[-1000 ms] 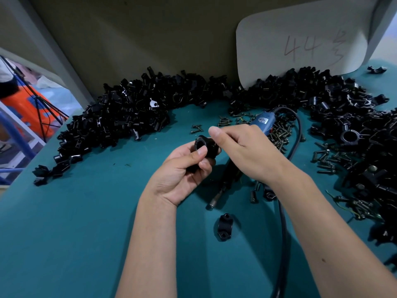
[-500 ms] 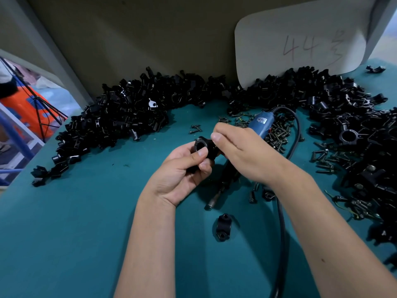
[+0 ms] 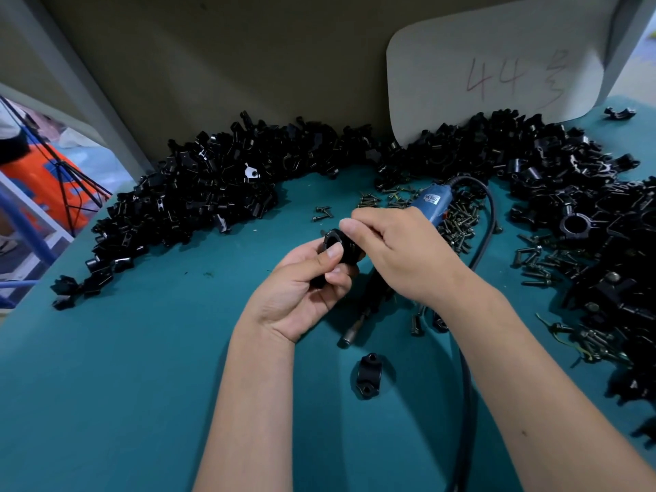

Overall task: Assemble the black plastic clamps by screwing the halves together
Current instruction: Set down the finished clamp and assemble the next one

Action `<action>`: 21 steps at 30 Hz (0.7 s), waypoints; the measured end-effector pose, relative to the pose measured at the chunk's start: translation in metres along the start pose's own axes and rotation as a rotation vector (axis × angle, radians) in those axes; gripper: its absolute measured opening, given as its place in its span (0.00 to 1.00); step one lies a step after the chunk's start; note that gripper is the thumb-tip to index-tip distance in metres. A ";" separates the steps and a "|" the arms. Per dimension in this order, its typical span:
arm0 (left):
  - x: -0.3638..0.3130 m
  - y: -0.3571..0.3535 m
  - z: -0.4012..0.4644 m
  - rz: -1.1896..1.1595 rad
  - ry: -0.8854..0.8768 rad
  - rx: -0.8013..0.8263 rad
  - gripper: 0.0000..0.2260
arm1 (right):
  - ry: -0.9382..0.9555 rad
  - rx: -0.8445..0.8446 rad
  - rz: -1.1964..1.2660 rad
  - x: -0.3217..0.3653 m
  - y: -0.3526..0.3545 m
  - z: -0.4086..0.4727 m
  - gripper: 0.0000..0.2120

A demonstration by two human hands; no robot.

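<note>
My left hand [image 3: 301, 289] grips a black ring-shaped clamp [image 3: 333, 243], thumb pressed on its near side. My right hand [image 3: 394, 250] reaches over from the right and pinches the clamp's top edge with thumb and forefinger; whatever is between those fingertips is hidden. Beneath my right hand lies a blue-handled electric screwdriver [image 3: 431, 204], its metal tip [image 3: 349, 335] pointing toward me. One loose clamp half [image 3: 368, 376] sits on the teal table [image 3: 142, 367] in front of my hands. Dark screws [image 3: 458, 221] are scattered beside the screwdriver.
Big heaps of black clamp parts ring the back left [image 3: 198, 200] and right [image 3: 585, 214] of the table. A black cable [image 3: 465, 385] runs toward me along my right forearm. A white card marked "44" [image 3: 497, 76] leans on the back wall. More screws [image 3: 539, 264] lie right.
My right hand has slid a little left over the clamp, its fingertips now on the top edge. The left hand keeps the same hold.
</note>
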State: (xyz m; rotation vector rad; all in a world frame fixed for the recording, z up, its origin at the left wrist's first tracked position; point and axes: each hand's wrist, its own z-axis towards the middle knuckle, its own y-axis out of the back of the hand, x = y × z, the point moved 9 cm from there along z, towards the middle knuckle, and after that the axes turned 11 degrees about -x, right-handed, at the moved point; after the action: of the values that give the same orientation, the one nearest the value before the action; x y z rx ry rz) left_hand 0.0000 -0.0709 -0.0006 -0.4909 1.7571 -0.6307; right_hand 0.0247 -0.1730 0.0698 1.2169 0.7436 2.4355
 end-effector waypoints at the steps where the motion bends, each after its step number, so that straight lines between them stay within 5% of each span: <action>1: -0.001 -0.001 0.000 -0.004 -0.008 0.005 0.07 | -0.011 -0.007 0.005 0.000 0.001 0.001 0.24; 10: -0.003 0.003 0.002 -0.011 -0.016 -0.032 0.13 | -0.037 0.085 0.027 -0.001 0.001 0.000 0.23; 18: -0.001 0.002 -0.001 -0.011 0.011 -0.021 0.09 | -0.084 0.160 0.009 -0.007 -0.009 -0.004 0.17; 21: 0.001 -0.001 -0.002 -0.028 0.026 0.012 0.15 | -0.033 0.152 0.004 -0.003 -0.008 -0.003 0.17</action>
State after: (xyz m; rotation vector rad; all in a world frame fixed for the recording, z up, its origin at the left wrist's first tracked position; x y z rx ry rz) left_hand -0.0017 -0.0718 -0.0004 -0.5019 1.7730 -0.6694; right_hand 0.0243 -0.1685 0.0617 1.3118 0.9321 2.3922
